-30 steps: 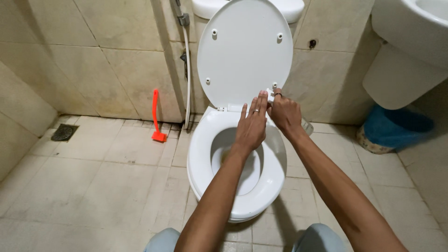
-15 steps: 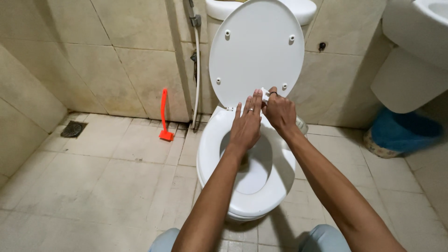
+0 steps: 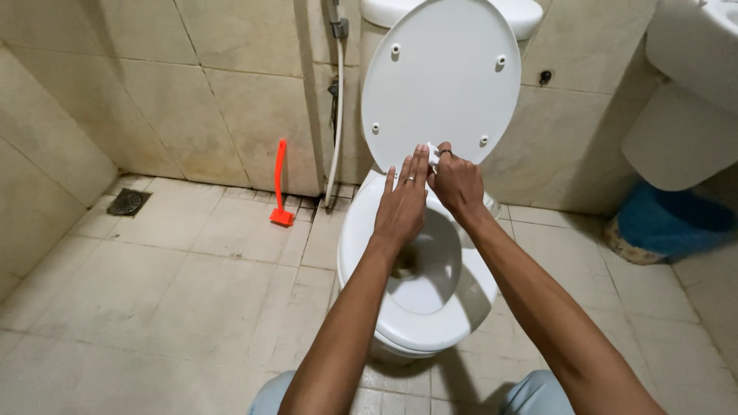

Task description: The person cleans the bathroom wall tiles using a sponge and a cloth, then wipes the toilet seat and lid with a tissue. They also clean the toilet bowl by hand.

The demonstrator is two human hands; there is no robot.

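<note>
a tiled bathroom: beige floor tiles, a drain grate in the left corner, an orange brush leaning on the wall, a hose beside the white toilet, a blue bin under the basin. the lid stands raised. the left hand reaches flat, fingers released and straight, tips by a small white piece at the lid's lower edge. the right hand pinches that piece. compared with half a second earlier, both hands remain at the same spot; the view has shifted slightly.
</note>
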